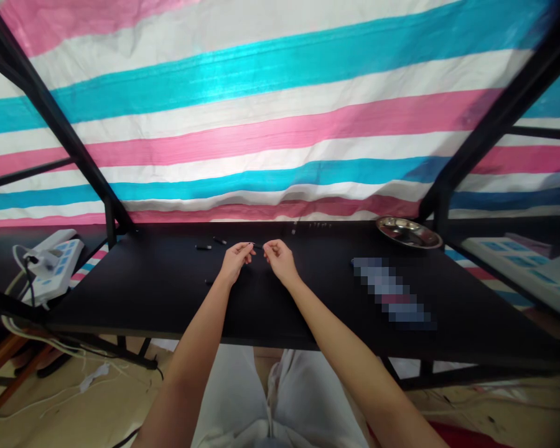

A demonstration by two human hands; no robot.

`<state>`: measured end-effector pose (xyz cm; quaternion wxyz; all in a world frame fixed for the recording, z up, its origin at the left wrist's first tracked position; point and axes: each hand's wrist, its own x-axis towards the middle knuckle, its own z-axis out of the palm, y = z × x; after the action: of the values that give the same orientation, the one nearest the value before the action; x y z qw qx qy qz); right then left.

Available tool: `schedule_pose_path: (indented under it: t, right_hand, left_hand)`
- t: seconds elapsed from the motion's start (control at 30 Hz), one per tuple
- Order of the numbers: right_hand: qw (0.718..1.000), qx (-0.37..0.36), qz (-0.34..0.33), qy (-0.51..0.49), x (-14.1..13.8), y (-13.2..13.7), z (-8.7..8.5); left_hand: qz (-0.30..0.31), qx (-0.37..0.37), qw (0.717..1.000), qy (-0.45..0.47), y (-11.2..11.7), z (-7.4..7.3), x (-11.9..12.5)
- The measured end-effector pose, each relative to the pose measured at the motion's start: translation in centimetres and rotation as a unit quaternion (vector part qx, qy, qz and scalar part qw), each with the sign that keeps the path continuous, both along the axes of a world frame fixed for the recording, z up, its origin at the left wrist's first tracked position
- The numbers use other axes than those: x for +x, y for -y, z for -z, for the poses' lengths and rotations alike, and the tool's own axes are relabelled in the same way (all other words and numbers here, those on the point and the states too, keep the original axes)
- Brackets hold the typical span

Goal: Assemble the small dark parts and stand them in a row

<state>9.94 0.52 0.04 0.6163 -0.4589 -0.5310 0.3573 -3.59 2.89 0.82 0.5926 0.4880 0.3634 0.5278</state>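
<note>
Over the middle of the black table, my left hand (236,260) is closed in a pinch. My right hand (280,256) faces it a short way off, its thumb and fingers pressed together too. A thin dark piece (257,247) shows in the gap between the fingertips, seemingly held at both ends; it is too small to tell its kind. Left of my left hand lie small black pieces with light ends, one (203,247) beside another (219,240). A third black piece (209,282) is nearer to me, close to my left forearm.
A round metal dish (409,233) stands at the table's back right. In front of it lies a long pixelated item (392,292). Several tiny clear bits (320,225) lie along the back edge. Power strips (60,267) flank the table; black frame posts rise at both sides.
</note>
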Motion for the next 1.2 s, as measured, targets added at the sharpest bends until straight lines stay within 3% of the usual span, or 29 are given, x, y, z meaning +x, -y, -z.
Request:
schedule_pose_path:
  t: [0.27,0.53,0.93,1.2]
  right_hand:
    - [0.988,0.062,0.054,0.131,0.0,1.2,-0.6]
    - [0.979,0.095,0.056,0.174,0.5,1.3,-0.7]
    - [0.948,0.097,-0.043,0.301,0.9,0.6,0.6]
    - [0.913,0.003,0.064,0.402,1.5,0.7,0.3]
  left_hand:
    - [-0.001,-0.031,0.998,0.045,0.1,-0.3,0.2]
    - [-0.016,-0.047,0.995,0.09,-0.2,0.0,-0.1]
    - [-0.022,-0.055,0.997,0.051,0.1,-0.2,-0.2]
    - [-0.047,-0.052,0.997,0.034,-0.1,0.0,-0.1]
